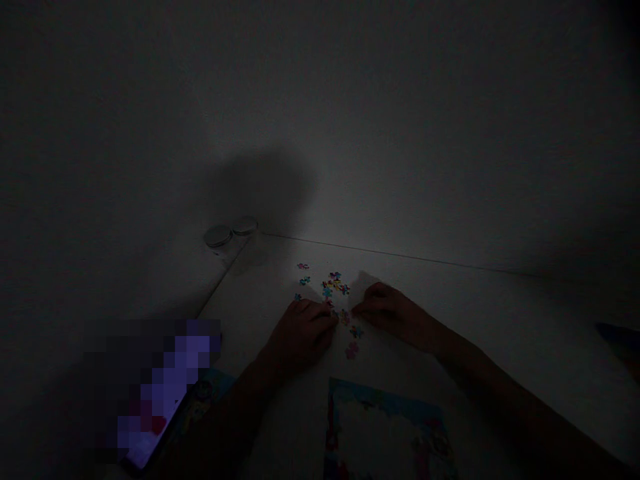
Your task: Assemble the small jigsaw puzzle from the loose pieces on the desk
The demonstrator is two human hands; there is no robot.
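Jigsaw pieces (pixel 327 292): printed card or paperboard in appearance, thin and flat, with multicoloured faces; the frame board (pixel 385 398) shows a similar printed paper-like surface, its gloss not determinable in the low light. Tabletop (pixel 255 310): smooth, pale, low-sheen surface, base material not identifiable; the wall (pixel 400 147) presents a matt, paint-like finish. Round lids (pixel 218 235): smooth and pale, metal or plastic not distinguishable; the device screen (pixel 193 357): luminous, smooth, glass-like where discernible

Small multicoloured jigsaw pieces (pixel 327 292), flat, loosely clustered on pale table (pixel 250 307).
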